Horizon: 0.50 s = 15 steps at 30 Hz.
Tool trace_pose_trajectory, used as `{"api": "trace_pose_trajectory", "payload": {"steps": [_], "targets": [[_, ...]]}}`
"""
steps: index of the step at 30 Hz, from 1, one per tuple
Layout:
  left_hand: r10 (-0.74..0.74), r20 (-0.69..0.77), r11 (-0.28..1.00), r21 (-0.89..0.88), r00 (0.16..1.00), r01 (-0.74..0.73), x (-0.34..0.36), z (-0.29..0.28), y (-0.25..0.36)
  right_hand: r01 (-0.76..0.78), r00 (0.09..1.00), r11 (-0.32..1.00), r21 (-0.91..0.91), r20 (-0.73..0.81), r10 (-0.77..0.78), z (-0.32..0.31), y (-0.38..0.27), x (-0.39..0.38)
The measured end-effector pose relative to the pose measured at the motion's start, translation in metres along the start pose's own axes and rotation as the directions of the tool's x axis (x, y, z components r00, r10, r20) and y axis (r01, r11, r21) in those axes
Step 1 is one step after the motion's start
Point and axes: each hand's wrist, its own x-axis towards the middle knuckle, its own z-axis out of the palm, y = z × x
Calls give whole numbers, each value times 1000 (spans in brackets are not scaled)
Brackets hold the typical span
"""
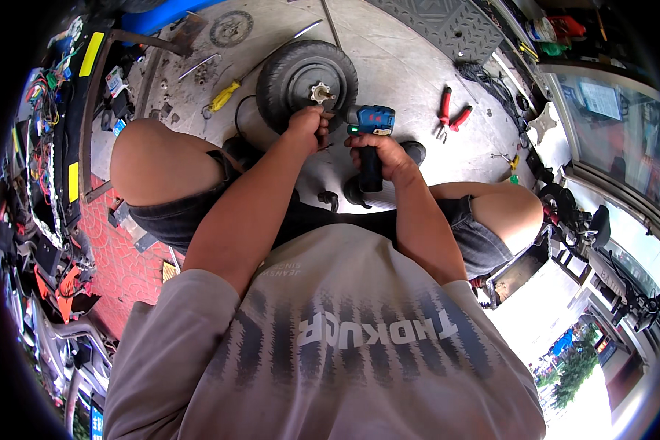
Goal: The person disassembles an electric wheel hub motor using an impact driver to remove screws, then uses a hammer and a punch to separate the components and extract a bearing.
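Black rubber rings the wheel [275, 92], which sits on the floor [411, 73] just beyond both hands, a pale star-shaped hub piece [320, 92] and brassy shaft [330, 96] showing at its centre. The right hand [381, 152] is wrapped around a blue power driver [375, 119], its nose aimed left and apart from the shaft. The left hand [309, 127] curls its fingers at the wheel's near side; whether they pinch anything, I cannot tell. By my judgement, work is partway: the wheel appears loose from any frame, but the hub lies uncovered and looks unfinished, with red-handled pliers [445, 108] lying right and a yellow-handled screwdriver [225, 96] left
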Motion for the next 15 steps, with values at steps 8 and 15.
{"api": "trace_pose_trajectory", "payload": {"steps": [8, 15], "targets": [[312, -119, 950, 56, 943, -307, -28, 7, 1, 101, 994, 993, -63, 42, -99, 24, -6, -3], [486, -84, 873, 11, 870, -487, -51, 14, 19, 179, 980, 984, 12, 80, -180, 42, -17, -10]]}}
